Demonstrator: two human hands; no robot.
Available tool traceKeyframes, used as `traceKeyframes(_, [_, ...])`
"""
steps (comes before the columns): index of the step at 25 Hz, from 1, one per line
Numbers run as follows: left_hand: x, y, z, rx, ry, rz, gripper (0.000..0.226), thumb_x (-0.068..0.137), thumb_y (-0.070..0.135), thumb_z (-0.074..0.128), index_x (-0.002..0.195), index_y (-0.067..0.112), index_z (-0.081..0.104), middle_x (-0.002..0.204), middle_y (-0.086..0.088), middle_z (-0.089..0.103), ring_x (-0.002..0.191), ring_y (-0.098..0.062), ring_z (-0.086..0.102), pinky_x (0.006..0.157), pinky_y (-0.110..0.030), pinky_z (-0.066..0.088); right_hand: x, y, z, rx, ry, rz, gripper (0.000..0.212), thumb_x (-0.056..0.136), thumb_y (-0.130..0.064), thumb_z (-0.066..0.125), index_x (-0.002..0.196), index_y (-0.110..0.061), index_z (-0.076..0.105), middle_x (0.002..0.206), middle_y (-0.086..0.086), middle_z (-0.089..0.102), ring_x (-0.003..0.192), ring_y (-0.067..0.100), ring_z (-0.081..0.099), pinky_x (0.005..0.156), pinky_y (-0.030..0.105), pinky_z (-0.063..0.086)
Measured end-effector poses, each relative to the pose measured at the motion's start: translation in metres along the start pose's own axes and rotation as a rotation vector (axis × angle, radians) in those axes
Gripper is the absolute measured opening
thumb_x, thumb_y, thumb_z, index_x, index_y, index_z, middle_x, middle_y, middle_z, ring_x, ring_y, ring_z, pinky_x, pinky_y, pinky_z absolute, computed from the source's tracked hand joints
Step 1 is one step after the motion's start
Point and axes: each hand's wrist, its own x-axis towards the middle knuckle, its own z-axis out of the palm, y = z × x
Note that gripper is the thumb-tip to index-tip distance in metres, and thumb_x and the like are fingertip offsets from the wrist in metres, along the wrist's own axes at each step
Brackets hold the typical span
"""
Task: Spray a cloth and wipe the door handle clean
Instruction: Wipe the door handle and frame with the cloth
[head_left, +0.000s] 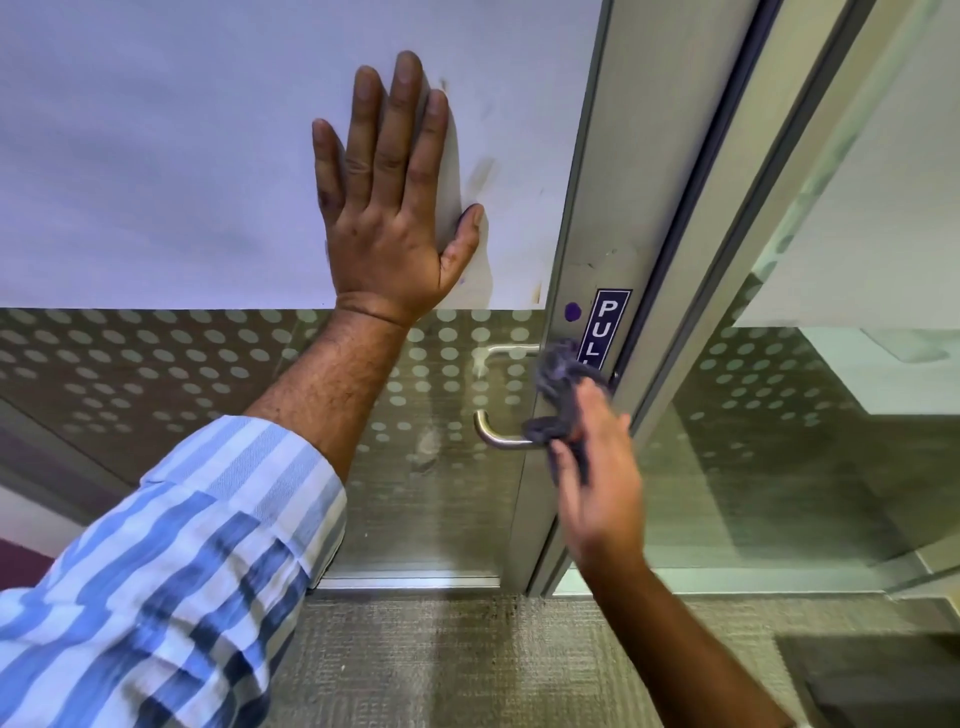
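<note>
A silver lever door handle juts left from the metal door stile. My right hand is shut on a crumpled grey cloth, which is pressed against the handle's base and the stile, covering the lower end of a blue PULL sticker. My left hand lies flat and open on the frosted white panel of the glass door, fingers pointing up, above and left of the handle. No spray bottle is in view.
The door's lower glass has a dotted film and smudges near the handle. A second handle shows through the glass. The metal door frame and a fixed glass panel stand on the right. Grey carpet lies below.
</note>
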Motion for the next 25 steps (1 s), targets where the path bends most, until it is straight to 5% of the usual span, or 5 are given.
traceKeyframes(4, [-0.002, 0.002, 0.001, -0.001, 0.002, 0.003, 0.077, 0.104, 0.056, 0.054, 0.164, 0.012, 0.036, 0.164, -0.026, 0.046, 0.155, -0.044, 0.029, 0.134, -0.046, -0.006, 0.004, -0.027, 0.06, -0.535, -0.311, -0.308, 0.066, 0.107, -0.028, 0.053, 0.166, -0.018, 0.026, 0.174, 0.015, 0.029, 0.162, 0.032, 0.026, 0.131, 0.051, 0.01])
traceKeyframes(7, [-0.002, 0.002, 0.003, 0.004, 0.01, 0.001, 0.078, 0.103, 0.057, 0.054, 0.164, 0.012, 0.036, 0.164, -0.026, 0.046, 0.154, -0.045, 0.029, 0.134, -0.045, -0.008, 0.0, -0.023, 0.065, -0.55, -0.291, -0.376, 0.08, 0.087, 0.005, 0.046, 0.164, -0.008, 0.031, 0.169, 0.023, 0.035, 0.156, 0.038, 0.037, 0.127, 0.053, 0.023])
traceKeyframes(11, [0.0, 0.001, 0.002, 0.013, 0.006, -0.008, 0.079, 0.103, 0.058, 0.055, 0.164, 0.011, 0.036, 0.164, -0.026, 0.044, 0.154, -0.045, 0.028, 0.133, -0.043, -0.01, 0.017, -0.01, 0.054, -0.541, -0.291, -0.567, 0.078, 0.085, 0.009, 0.056, 0.16, -0.004, 0.037, 0.159, 0.023, 0.048, 0.134, 0.038, 0.056, 0.108, 0.052, 0.051])
traceKeyframes(15, [-0.001, 0.003, -0.001, 0.013, 0.0, -0.01, 0.08, 0.103, 0.056, 0.056, 0.165, 0.011, 0.036, 0.165, -0.027, 0.044, 0.155, -0.047, 0.029, 0.134, -0.043, -0.01, 0.024, 0.021, 0.027, -0.53, -0.222, -0.688, 0.065, 0.092, 0.001, 0.054, 0.155, -0.014, 0.049, 0.149, 0.008, 0.06, 0.112, 0.029, 0.06, 0.092, 0.044, 0.047])
traceKeyframes(25, [0.0, 0.001, -0.006, 0.015, -0.027, -0.001, 0.079, 0.104, 0.053, 0.056, 0.165, 0.008, 0.035, 0.166, -0.03, 0.042, 0.156, -0.049, 0.027, 0.134, -0.046, -0.007, 0.043, 0.089, -0.003, -0.289, -0.214, -0.748, 0.025, 0.107, -0.01, 0.063, 0.131, -0.012, 0.066, 0.141, 0.011, 0.069, 0.132, 0.031, 0.064, 0.116, 0.05, 0.047])
